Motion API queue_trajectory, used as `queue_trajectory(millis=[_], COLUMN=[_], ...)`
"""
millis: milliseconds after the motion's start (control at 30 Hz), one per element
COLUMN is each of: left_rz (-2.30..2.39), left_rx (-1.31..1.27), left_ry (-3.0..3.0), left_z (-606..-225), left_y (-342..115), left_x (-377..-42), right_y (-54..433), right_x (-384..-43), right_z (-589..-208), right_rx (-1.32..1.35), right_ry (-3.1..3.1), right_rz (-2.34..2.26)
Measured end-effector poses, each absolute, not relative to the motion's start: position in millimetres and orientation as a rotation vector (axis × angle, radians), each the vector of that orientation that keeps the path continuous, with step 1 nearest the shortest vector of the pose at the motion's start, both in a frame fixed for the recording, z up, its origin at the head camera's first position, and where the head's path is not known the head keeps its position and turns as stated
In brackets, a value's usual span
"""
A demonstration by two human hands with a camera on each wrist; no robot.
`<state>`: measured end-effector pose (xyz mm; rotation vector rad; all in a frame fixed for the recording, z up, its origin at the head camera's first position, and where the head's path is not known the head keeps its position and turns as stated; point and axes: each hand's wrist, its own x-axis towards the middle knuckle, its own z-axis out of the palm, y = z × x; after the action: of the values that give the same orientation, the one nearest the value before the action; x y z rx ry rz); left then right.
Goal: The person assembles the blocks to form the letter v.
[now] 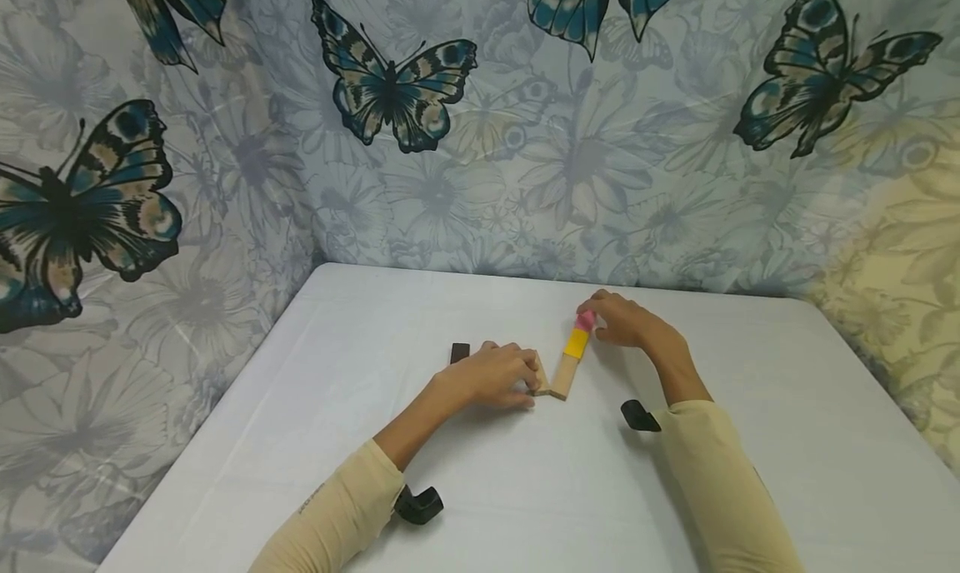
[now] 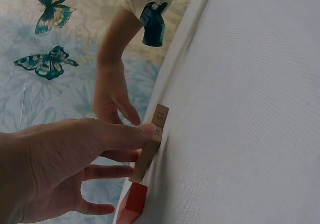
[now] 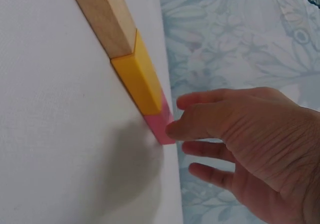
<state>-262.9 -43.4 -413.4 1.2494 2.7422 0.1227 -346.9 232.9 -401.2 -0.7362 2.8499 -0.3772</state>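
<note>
Pale sleeves (image 1: 330,506) reach in nearest the head camera, a black strap-on piece (image 1: 420,505) at the left cuff, over a white worktop (image 1: 540,490). Small blocks lie just beyond: a plain wooden block (image 1: 564,377), a yellow block (image 1: 576,343) and a pink block (image 3: 157,127) run end to end, slanting away from a V-shaped corner. Across that corner, the left hand (image 1: 491,377) pinches another wooden block (image 2: 144,161) narrowly between thumb and fingers; a red block (image 2: 134,202) sits against its end. With the right hand (image 1: 622,316), a fingertip touches the pink block's outer end; I cannot tell whether it pinches or merely rests there. The likeliest trouble is a sideways nudge: nothing visible braces the row, so uneven fingertip pressure could swing the pink block out of line or open a seam beside the yellow. A firm push along the row might shove the corner apart, and lifting the left thumb carelessly could drag its block askew. As for writing, dark marks (image 2: 160,116) on bare wood near the left thumb resemble "75", with a second, unclear pair beside them; tiny print on the left sleeve is illegible, and no brand can be read.
</note>
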Motion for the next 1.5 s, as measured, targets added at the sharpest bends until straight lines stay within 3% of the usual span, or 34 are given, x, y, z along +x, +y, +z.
queue_trajectory(millis=[300,1500], left_rz=[0.140,0.145], left_rx=[1.239,1.242], left_ry=[2.734,2.739], left_z=[-414.4,-413.6], left_y=[-44.5,-42.4], left_x=[-261.8,-262.8], right_y=[235.2,226.3], right_x=[-345.6,-312.3], right_z=[-410.4,-404.2], right_rx=[-0.852,-0.832], right_ry=[2.855,2.849], right_rz=[-0.403,-0.318])
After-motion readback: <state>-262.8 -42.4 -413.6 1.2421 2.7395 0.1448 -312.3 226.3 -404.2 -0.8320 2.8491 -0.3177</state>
